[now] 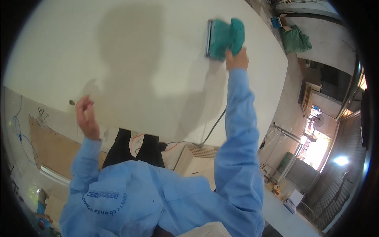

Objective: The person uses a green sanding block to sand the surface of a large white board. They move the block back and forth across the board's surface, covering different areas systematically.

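A teal electric sander [221, 40] is at the far right part of a large cream-white panel [177, 71], its flat pad facing left. My right hand [237, 59] grips its handle with the arm stretched out. Over the near left edge of the panel hovers my left hand [87, 118], fingers loosely bent and slightly blurred, holding nothing. A small dark round hole [72, 102] in the panel lies just left of that hand. From beneath my right arm a dark cord [215, 125] runs back across the panel's near edge.
Below the near edge stands a pale box with a slotted grille [196, 155]. A brown board [53, 144] and a blue cable [19, 136] lie on the left floor. Beyond the panel's right end are a green bag [296, 39] and a metal frame [290, 160]. Another person [42, 215] is at lower left.
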Available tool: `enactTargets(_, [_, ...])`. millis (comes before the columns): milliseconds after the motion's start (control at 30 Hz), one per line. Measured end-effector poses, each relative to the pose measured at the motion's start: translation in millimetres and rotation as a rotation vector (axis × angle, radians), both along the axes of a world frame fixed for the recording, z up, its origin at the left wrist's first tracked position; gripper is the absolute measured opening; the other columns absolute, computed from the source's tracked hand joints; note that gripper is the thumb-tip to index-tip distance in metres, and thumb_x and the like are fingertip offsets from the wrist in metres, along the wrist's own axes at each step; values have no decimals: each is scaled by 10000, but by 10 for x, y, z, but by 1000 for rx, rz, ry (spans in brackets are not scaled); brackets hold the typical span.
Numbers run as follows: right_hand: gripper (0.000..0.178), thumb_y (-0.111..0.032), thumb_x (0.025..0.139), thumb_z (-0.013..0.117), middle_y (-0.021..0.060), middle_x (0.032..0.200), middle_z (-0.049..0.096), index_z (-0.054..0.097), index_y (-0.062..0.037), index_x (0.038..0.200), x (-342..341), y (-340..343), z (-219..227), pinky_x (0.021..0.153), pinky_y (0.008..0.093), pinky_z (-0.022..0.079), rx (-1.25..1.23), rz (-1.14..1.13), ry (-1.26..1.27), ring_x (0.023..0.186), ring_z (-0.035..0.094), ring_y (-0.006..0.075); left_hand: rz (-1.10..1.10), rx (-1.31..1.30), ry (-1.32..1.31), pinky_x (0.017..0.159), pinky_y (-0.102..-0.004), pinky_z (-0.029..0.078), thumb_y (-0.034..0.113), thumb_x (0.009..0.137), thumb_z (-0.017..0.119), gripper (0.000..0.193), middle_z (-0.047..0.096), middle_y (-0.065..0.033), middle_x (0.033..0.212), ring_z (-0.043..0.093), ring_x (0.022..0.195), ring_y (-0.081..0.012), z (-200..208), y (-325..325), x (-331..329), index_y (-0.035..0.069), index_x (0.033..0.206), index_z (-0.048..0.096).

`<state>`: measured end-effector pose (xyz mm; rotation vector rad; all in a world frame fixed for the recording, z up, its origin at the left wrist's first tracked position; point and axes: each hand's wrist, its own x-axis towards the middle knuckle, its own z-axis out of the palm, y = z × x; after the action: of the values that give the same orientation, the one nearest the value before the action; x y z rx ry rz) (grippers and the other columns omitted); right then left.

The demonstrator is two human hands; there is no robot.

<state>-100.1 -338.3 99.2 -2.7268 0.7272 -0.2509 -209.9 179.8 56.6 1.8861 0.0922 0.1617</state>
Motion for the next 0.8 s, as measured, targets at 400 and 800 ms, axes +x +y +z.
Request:
enactTargets(400, [530,-208,908,683,275,965,682,435,10,1322,-2886,2313,345,674,531,530,283,25,149,843,668,496,-632,-12,-419,1073,-507,396,130,740,724,520,583,-138,1346,510,1297,-378,912,-1198,-303,74,1248,628])
enactTargets(800, [491,-290,881,671,280,974,694,460,-59,1258,-888,1819,204,746,571,533,150,223,34,883,655,511,-785,925,-605,1124,-472,369,403,939,560,432,583,-110,1363,508,1296,-314,664,-2376,1350,154,1277,665])
